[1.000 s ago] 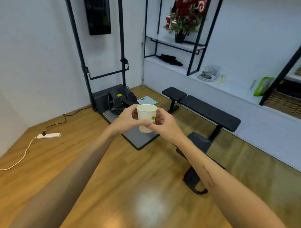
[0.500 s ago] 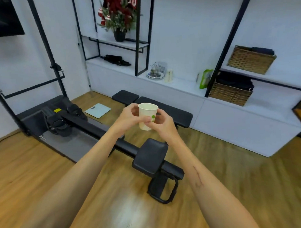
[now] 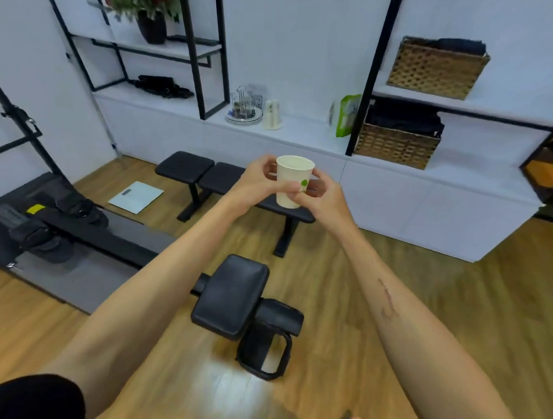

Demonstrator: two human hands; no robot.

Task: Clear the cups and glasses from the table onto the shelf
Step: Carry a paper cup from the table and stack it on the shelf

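A white paper cup (image 3: 291,180) with a small green leaf mark is held upright in the air in front of me. My left hand (image 3: 260,183) grips its left side and my right hand (image 3: 322,196) pinches its right side near the leaf. Beyond the cup runs the long white shelf (image 3: 306,133) along the far wall. On it stand a tray of glasses (image 3: 245,107) and a stack of paper cups (image 3: 272,114). The table is out of view.
A black weight bench (image 3: 226,182) stands between me and the shelf. A rowing machine with its seat (image 3: 231,297) lies on the wood floor below my arms. Wicker baskets (image 3: 396,144) and a green packet (image 3: 346,116) occupy the shelf's right part; a plant pot (image 3: 151,26) sits upper left.
The view has swung right and closer to the shelf wall, bringing the baskets and bench into view. Both hands keep the same hold on the cup.
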